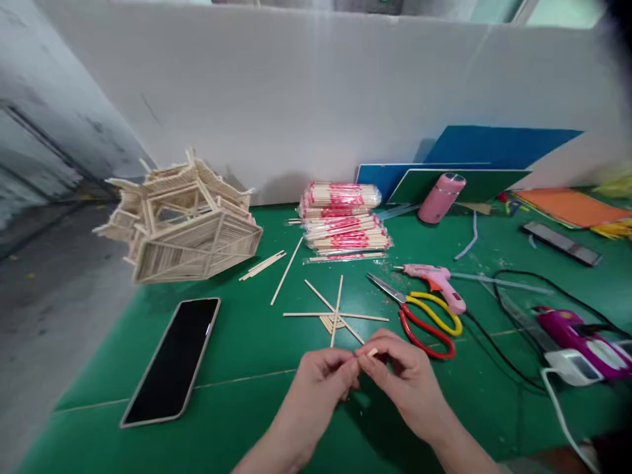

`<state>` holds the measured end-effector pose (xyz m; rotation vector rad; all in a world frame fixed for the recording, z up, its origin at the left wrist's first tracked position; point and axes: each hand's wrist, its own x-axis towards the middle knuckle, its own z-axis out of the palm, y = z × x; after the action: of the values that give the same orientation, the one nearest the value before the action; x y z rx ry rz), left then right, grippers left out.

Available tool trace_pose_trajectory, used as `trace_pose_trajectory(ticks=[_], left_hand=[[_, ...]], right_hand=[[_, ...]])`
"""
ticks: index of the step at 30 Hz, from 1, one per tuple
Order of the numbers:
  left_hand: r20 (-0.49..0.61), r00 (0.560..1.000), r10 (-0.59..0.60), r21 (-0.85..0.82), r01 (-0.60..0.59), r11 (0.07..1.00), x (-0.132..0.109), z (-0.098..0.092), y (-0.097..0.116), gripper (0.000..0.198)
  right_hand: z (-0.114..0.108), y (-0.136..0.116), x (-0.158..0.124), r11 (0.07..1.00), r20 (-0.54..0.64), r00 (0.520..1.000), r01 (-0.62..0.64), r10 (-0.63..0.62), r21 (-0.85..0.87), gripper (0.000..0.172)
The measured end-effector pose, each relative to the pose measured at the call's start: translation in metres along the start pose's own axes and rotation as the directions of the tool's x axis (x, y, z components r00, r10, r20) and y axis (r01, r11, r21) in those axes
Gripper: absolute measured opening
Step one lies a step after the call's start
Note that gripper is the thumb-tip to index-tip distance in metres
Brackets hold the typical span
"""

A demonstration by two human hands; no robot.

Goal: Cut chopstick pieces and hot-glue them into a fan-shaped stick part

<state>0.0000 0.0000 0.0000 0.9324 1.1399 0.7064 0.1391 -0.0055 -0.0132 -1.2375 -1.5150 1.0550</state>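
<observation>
My right hand (405,382) is closed in a pinch on a short piece of wooden stick (372,353), whose pale end shows between thumb and finger. Fingertips of my left hand (326,378) meet it there, also pinched; what they grip is hidden. Just beyond both hands lies a star of crossed wooden sticks (316,315), with short pieces fitted near its centre. One stick of the star ends close to my fingers; whether they touch it I cannot tell. Scissors (390,288) with red and yellow handles rest open to the right of the star.
A stick-built model (197,243) stands at the left, behind a phone (172,362). Loose sticks (266,265) and wrapped chopsticks (345,230) lie farther back. To the right are a pink glue gun (434,280), its cord, a pink bottle (442,197) and a purple tool (582,342).
</observation>
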Motion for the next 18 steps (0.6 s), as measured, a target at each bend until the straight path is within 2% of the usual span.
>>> trace_pose_trajectory(ticks=[3, 5, 6, 7, 8, 9, 11, 14, 18], left_hand=[[0.005, 0.999, 0.041, -0.032, -0.041, 0.999, -0.004, 0.002, 0.001, 0.028], [-0.008, 0.999, 0.054, -0.059, -0.054, 0.997, -0.004, 0.002, -0.001, 0.026], [-0.022, 0.998, 0.054, -0.072, -0.055, 0.996, -0.004, 0.001, -0.004, 0.025], [-0.045, 0.998, 0.051, -0.089, -0.055, 0.994, -0.003, -0.001, -0.007, 0.024], [-0.072, 0.996, 0.047, -0.115, -0.055, 0.992, -0.002, -0.004, -0.009, 0.023], [-0.104, 0.994, 0.041, -0.149, -0.057, 0.987, 0.0, -0.007, -0.012, 0.022], [-0.172, 0.984, 0.036, -0.233, -0.076, 0.969, 0.002, -0.014, -0.015, 0.022], [-0.245, 0.969, 0.04, -0.342, -0.125, 0.931, 0.003, -0.024, -0.014, 0.021], [-0.284, 0.957, 0.054, -0.393, -0.168, 0.904, 0.003, -0.032, -0.008, 0.019]], right_hand=[[-0.004, -0.003, -0.003, 1.0, 0.107, 0.994, 0.026, -0.026, 0.001, 0.015], [-0.018, 0.003, -0.002, 0.989, 0.111, 0.994, 0.032, -0.015, -0.147, 0.019], [-0.03, 0.01, -0.001, 0.963, 0.058, 0.998, 0.011, 0.005, -0.268, 0.024], [-0.042, 0.017, 0.001, 0.895, -0.052, 0.999, -0.027, 0.004, -0.446, 0.026], [-0.056, 0.027, 0.003, 0.765, -0.159, 0.987, -0.092, -0.014, -0.637, 0.027], [-0.069, 0.036, 0.005, 0.706, -0.23, 0.973, -0.149, -0.02, -0.693, 0.029], [-0.091, 0.054, 0.01, 0.618, -0.298, 0.954, -0.223, -0.02, -0.754, 0.032], [-0.105, 0.073, 0.017, 0.505, -0.308, 0.951, -0.267, 0.002, -0.821, 0.031], [-0.107, 0.079, 0.026, 0.426, -0.248, 0.967, -0.252, 0.066, -0.869, 0.025]])
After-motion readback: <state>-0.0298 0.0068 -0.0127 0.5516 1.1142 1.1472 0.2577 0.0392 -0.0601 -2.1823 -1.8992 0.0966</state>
